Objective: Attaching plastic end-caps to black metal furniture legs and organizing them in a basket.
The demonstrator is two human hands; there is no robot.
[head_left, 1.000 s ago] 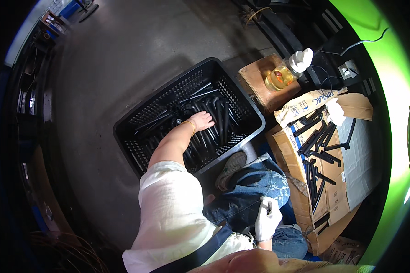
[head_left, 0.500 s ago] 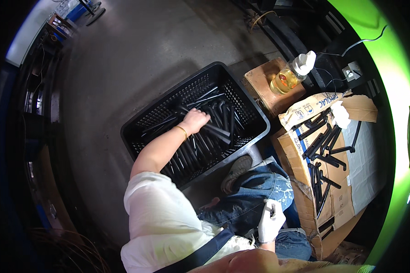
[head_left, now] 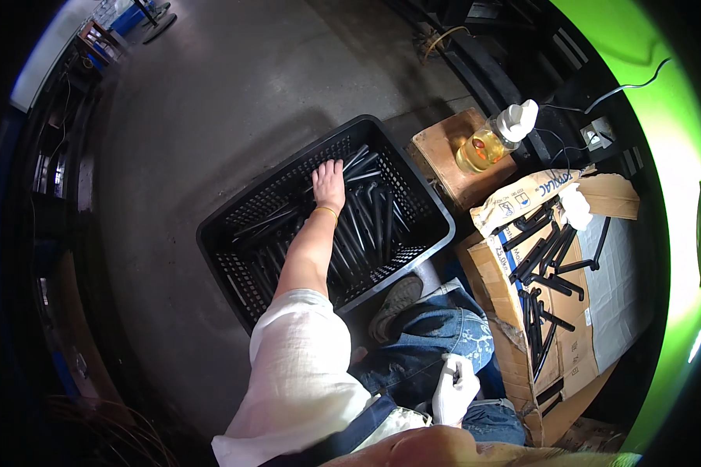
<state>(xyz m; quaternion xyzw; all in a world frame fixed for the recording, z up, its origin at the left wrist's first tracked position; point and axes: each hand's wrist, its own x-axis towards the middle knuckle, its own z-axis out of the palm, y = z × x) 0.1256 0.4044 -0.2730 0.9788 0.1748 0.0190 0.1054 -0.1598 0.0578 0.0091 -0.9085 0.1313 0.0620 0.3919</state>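
Observation:
My left hand (head_left: 329, 180) is bare, with a thin gold bracelet at the wrist. It reaches into a black slatted plastic crate (head_left: 413, 257) and lies flat, fingers stretched out, on the black metal rods (head_left: 366, 222) piled inside, near the crate's far wall. My right hand (head_left: 453, 389) wears a white glove and rests on my blue-jeaned thigh, fingers loosely apart and nothing visible in it. My white sleeve covers the left upper arm.
To the right, flattened cardboard (head_left: 514, 311) carries more black rods (head_left: 545, 257) and a white rag (head_left: 576, 206). A wooden box (head_left: 436, 156) holds a bottle of yellow liquid (head_left: 487, 144). My shoe (head_left: 397, 300) sits against the crate. A cable and socket (head_left: 596, 136) lie beyond.
My left hand has slid across the rods toward the far side of the crate. The gloved right hand has stayed on my thigh.

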